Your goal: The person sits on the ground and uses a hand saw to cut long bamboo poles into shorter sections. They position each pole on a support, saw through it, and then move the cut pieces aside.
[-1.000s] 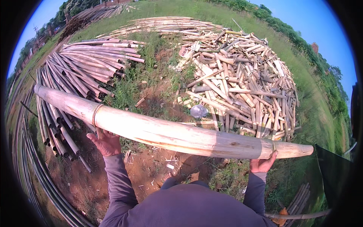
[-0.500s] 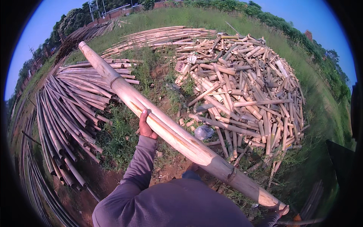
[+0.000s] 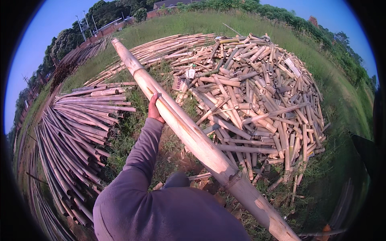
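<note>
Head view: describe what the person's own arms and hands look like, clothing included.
Only the left arm shows clearly. It wears a long, loose sleeve of dull purple-grey knit fabric, plain and unmarked, that runs to the wrist. The left hand is bare: no glove, ring or watch shows. The right hand is out of view.

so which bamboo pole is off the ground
The long pale pole running diagonally across the view, gripped by the left hand; every other pole lies in heaps on the ground.
</note>
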`<control>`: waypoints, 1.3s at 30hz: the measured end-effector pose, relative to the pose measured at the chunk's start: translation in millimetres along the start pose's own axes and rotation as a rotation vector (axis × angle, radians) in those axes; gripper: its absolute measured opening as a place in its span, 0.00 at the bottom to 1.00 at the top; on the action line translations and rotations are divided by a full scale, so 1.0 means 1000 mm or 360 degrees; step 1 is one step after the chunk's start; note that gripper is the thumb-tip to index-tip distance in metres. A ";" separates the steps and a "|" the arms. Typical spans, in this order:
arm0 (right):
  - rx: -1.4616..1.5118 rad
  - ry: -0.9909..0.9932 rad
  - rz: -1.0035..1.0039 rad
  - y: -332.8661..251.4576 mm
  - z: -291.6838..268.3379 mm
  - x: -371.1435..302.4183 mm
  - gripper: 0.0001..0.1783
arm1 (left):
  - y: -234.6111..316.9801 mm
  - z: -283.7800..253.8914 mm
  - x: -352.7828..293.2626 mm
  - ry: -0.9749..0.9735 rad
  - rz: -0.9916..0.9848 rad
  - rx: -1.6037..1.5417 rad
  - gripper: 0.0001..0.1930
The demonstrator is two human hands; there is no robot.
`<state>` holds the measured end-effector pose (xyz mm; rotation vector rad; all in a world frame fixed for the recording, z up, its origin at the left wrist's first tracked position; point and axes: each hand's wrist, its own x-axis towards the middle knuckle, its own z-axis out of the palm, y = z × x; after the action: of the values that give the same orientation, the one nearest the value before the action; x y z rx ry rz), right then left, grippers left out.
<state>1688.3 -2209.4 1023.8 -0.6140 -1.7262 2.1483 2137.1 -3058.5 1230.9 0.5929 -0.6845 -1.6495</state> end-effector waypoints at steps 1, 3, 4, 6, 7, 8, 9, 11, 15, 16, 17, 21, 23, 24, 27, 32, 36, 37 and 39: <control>-0.0031 -0.0025 0.0078 0.017 0.021 -0.018 0.54 | -0.006 0.001 0.016 -0.0039 -0.0081 -0.0005 0.37; -0.0039 -0.0007 0.0214 0.048 0.040 -0.064 0.53 | -0.042 0.027 0.042 -0.0087 -0.0228 0.0057 0.38; -0.0057 -0.0068 0.0308 0.073 0.067 -0.079 0.53 | -0.052 0.033 0.049 -0.0031 -0.0229 0.0109 0.38; -0.0078 -0.0172 0.0469 0.110 0.109 -0.120 0.52 | -0.080 0.030 0.068 -0.0018 -0.0260 0.0135 0.38; -0.0077 -0.0208 0.0520 0.127 0.126 -0.142 0.52 | -0.096 0.034 0.076 -0.0049 -0.0304 0.0132 0.38; -0.0082 -0.0253 0.0581 0.143 0.144 -0.164 0.52 | -0.111 0.037 0.080 -0.0078 -0.0346 0.0140 0.39; -0.0092 -0.0296 0.0631 0.158 0.163 -0.186 0.51 | -0.123 0.040 0.083 -0.0108 -0.0391 0.0158 0.39; -0.0117 -0.0436 0.0762 0.192 0.205 -0.233 0.51 | -0.142 0.031 0.100 -0.0206 -0.0533 0.0121 0.39; -0.0179 -0.0737 0.0921 0.234 0.292 -0.307 0.50 | -0.178 0.031 0.133 -0.0326 -0.0576 0.0162 0.38; -0.0198 -0.0826 0.0925 0.235 0.312 -0.324 0.50 | -0.185 0.032 0.142 -0.0296 -0.0589 0.0160 0.38; -0.0213 -0.0893 0.0940 0.237 0.328 -0.338 0.50 | -0.190 0.035 0.148 -0.0264 -0.0603 0.0174 0.38; -0.0302 -0.1116 0.0942 0.242 0.377 -0.372 0.49 | -0.214 0.075 0.138 -0.0306 -0.0668 0.0328 0.37; -0.0360 -0.1268 0.0943 0.247 0.388 -0.385 0.49 | -0.218 0.060 0.147 -0.0355 -0.0702 0.0327 0.36; -0.0403 -0.1352 0.0937 0.248 0.394 -0.390 0.49 | -0.217 0.053 0.151 -0.0352 -0.0752 0.0311 0.36; -0.0502 -0.1483 0.0877 0.246 0.397 -0.384 0.48 | -0.231 0.066 0.149 -0.0392 -0.0901 0.0277 0.36; -0.0716 -0.1640 0.0821 0.251 0.392 -0.369 0.48 | -0.270 0.079 0.154 -0.0411 -0.1103 0.0306 0.37; -0.0916 -0.1789 0.0884 0.275 0.391 -0.385 0.48 | -0.303 0.056 0.181 -0.0324 -0.1078 0.0292 0.38; -0.0966 -0.1831 0.0897 0.282 0.392 -0.392 0.48 | -0.315 0.043 0.196 -0.0298 -0.1050 0.0287 0.39; -0.1076 -0.1912 0.0944 0.298 0.404 -0.412 0.48 | -0.319 0.033 0.229 -0.0257 -0.0982 0.0399 0.39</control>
<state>1840.3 -2819.5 859.8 0.1973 -3.3181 2.4804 1855.3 -3237.2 1022.2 0.9223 -0.8918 -2.2171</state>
